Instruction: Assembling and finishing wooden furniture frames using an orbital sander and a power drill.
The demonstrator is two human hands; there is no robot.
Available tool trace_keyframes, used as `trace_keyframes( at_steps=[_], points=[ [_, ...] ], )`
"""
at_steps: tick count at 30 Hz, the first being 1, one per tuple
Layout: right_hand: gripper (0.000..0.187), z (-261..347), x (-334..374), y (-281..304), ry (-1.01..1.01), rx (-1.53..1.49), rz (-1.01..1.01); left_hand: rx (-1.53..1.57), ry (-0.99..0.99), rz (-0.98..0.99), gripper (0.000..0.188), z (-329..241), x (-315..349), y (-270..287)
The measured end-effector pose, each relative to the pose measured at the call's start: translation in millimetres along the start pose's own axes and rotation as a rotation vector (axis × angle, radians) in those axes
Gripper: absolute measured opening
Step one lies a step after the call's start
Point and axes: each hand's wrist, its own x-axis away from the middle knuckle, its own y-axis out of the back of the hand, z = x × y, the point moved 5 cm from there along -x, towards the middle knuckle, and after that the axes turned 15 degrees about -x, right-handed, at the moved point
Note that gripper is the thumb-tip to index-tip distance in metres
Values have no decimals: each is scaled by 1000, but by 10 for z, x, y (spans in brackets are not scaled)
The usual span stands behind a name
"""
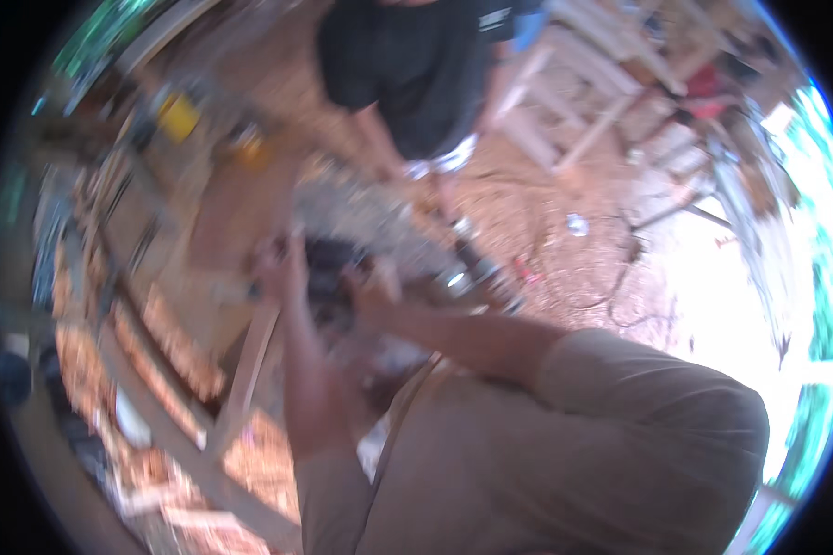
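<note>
Motion smears the picture. Ahead of my body, my left hand point(283, 268) is at the brown board's near end; its fingers are too blurred to read. A dark, blocky object point(329, 257) sits between my two hands, its kind unclear. On the right side of it, my right hand point(372, 294) has its fingers curled and closed at its edge. The flat brown board point(241, 208) stretches away beyond my left hand. Beside it lies a grey, littered surface point(361, 211).
Another person in a dark shirt point(412, 79) stands just across from me. A pale wooden frame point(574, 102) is at the far right, over reddish, shavings-covered ground point(528, 208). A yellow container point(178, 117) is at the far left. Curved-looking beams point(162, 398) run along the near left.
</note>
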Motion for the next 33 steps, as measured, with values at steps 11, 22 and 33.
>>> trace_keyframes(
  at_steps=[11,22,33],
  points=[
    [58,164,74,149,-57,19,195,-31,-22,-139,52,51,30,71],
    [44,211,-56,219,-61,69,274,-306,43,-12,69,-338,137,125],
    [38,120,-36,215,-113,-2,272,147,-147,-5,47,165,-44,37]
  ],
)
